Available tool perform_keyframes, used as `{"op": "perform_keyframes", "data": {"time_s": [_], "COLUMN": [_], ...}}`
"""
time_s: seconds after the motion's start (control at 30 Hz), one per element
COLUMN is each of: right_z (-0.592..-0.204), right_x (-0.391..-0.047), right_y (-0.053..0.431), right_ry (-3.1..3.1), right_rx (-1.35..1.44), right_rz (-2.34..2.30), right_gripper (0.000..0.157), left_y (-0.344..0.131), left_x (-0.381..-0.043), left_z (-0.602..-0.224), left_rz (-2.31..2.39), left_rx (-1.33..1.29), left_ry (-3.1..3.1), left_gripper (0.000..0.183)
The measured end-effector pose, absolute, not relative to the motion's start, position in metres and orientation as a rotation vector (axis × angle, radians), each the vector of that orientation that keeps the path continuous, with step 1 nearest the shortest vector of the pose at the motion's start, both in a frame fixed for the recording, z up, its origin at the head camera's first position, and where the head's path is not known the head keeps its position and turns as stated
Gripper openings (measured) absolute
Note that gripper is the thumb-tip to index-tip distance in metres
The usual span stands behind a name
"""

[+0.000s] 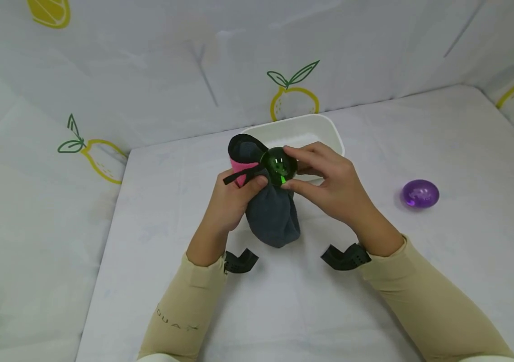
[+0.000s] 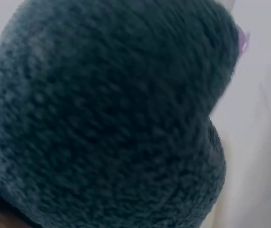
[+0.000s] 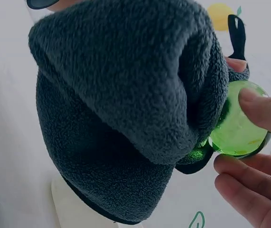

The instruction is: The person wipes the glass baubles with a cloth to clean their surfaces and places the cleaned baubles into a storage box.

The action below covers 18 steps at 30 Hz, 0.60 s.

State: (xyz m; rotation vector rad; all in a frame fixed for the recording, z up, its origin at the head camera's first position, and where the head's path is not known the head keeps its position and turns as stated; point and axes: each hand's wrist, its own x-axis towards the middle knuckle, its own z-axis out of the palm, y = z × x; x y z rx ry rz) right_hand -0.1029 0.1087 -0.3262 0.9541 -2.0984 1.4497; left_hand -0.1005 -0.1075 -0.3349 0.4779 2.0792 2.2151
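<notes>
In the head view my left hand (image 1: 231, 203) grips a dark grey-blue terry cloth (image 1: 271, 216), its thumb laid over the bunched top. The cloth has a black edging and hangs down in a pouch-like fold. A bright pink piece (image 1: 241, 168) shows beside the thumb, mostly hidden. My right hand (image 1: 329, 176) pinches a clear green ball (image 1: 279, 166) between thumb and fingertips, right at the cloth. From the right wrist, light shines through the green ball (image 3: 242, 121), with the cloth (image 3: 111, 85) against its side. The cloth (image 2: 107, 114) fills most of the left wrist view.
A white rectangular tray (image 1: 329, 131) stands behind the hands at the table's back edge. To the right, a clear purple oval piece (image 1: 420, 194) lies on the white tabletop (image 1: 465, 281). Behind the table rises a white sheet (image 1: 157, 75) with lemon drawings.
</notes>
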Motion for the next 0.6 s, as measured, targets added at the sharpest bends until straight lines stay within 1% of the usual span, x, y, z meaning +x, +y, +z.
{"op": "perform_keyframes", "data": {"time_s": [0.07, 0.23, 0.37, 0.5, 0.6], "right_z": [-0.3264, -0.3265, -0.3269, -0.3272, -0.3272], "right_x": [-0.1025, -0.1009, -0.1005, -0.1005, -0.1006], "right_y": [0.1095, 0.1083, 0.1062, 0.1047, 0.1033], "right_ry": [-2.130, -2.238, -2.217, -2.139, -2.106], "right_rx": [0.921, 0.795, 0.767, 0.801, 0.821], "right_rz": [1.480, 1.662, 1.848, 1.989, 1.997], "right_gripper": [0.063, 0.052, 0.051, 0.054, 0.057], "left_y": [-0.1078, -0.1080, -0.1056, -0.1022, -0.1008], "left_x": [-0.1004, -0.0995, -0.0990, -0.0986, -0.0987], "left_z": [-0.3346, -0.3319, -0.3277, -0.3251, -0.3260], "left_rz": [2.258, 2.254, 2.270, 2.361, 2.421], "left_rx": [0.455, 0.395, 0.352, 0.302, 0.275], "left_ry": [2.047, 2.120, 2.157, 2.123, 2.129], "left_gripper": [0.065, 0.024, 0.018, 0.021, 0.021]}}
